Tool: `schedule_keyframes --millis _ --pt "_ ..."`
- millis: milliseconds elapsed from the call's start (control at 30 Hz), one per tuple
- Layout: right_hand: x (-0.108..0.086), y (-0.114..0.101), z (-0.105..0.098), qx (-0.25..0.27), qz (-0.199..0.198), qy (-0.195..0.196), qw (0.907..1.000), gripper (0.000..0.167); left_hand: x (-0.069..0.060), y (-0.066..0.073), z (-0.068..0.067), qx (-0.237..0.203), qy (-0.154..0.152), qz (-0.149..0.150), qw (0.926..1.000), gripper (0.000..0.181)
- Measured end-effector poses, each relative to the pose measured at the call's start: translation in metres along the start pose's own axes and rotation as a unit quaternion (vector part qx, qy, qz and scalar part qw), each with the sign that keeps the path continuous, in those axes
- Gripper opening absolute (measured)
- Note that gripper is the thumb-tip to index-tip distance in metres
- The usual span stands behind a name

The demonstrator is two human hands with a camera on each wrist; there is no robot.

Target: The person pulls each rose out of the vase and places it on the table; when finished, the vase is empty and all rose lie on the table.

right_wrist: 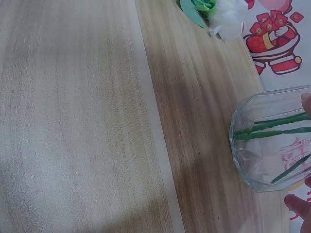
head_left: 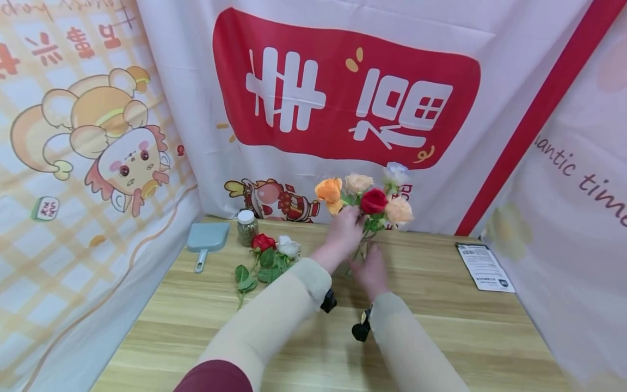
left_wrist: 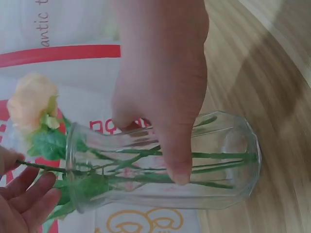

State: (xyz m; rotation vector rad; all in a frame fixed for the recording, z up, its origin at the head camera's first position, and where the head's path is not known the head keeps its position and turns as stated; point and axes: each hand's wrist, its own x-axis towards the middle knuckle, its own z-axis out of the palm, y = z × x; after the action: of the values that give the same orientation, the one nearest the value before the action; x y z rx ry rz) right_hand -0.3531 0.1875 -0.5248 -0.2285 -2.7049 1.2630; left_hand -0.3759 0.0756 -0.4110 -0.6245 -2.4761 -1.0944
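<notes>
A clear glass vase (left_wrist: 223, 136) stands on the table with several green stems inside. Roses rise from its mouth: orange (head_left: 328, 189), red (head_left: 374, 201), peach (head_left: 399, 210), cream (head_left: 358, 183) and pale blue-white (head_left: 395, 172). At the vase's mouth my left hand (head_left: 345, 231) pinches a thin rose stem (left_wrist: 43, 167) between thumb and fingers; which bloom it belongs to cannot be told. Lower down, my right hand (head_left: 370, 269) grips the vase around its side, the thumb lying across the glass in the left wrist view.
Left of the vase lie a red rose (head_left: 263, 242) and a white rose (head_left: 288, 246) with leafy stems. Behind them stands a white-lidded jar (head_left: 247, 228). A blue dustpan (head_left: 208, 237) rests at the far left, a printed packet (head_left: 485, 267) at the right. Cloth walls enclose the table.
</notes>
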Motion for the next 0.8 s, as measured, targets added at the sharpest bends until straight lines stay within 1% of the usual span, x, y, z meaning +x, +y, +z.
schedule_keyframes --millis 133,200,367,500,567,667,800 --pt "-0.001 0.001 0.0 -0.019 -0.012 0.007 0.9997 0.093 0.001 -0.003 -0.01 -0.039 0.011 -0.006 0.9992 0.021" --pt "-0.001 0.001 0.001 -0.018 -0.007 0.007 0.9998 0.093 0.002 -0.001 -0.016 -0.047 0.019 -0.004 0.9987 0.019" --pt "0.001 0.003 0.002 -0.009 -0.015 0.009 0.9998 0.094 0.006 0.008 -0.031 -0.069 0.039 0.013 0.9967 0.018" --pt "0.002 0.005 0.003 -0.022 -0.026 0.02 0.9992 0.092 0.009 0.014 -0.039 -0.111 0.037 0.012 0.993 0.013" --pt "0.002 0.005 0.003 -0.028 -0.027 0.021 0.999 0.091 0.011 0.015 -0.041 -0.108 0.04 0.014 0.9932 0.011" --pt "0.003 0.005 0.004 -0.032 -0.02 0.016 0.9992 0.092 0.013 0.015 -0.043 -0.079 0.046 0.026 0.9955 0.01" --pt "0.003 0.004 0.004 -0.033 -0.014 0.015 0.9992 0.093 0.017 0.017 -0.049 -0.038 0.034 0.042 0.9979 0.01"
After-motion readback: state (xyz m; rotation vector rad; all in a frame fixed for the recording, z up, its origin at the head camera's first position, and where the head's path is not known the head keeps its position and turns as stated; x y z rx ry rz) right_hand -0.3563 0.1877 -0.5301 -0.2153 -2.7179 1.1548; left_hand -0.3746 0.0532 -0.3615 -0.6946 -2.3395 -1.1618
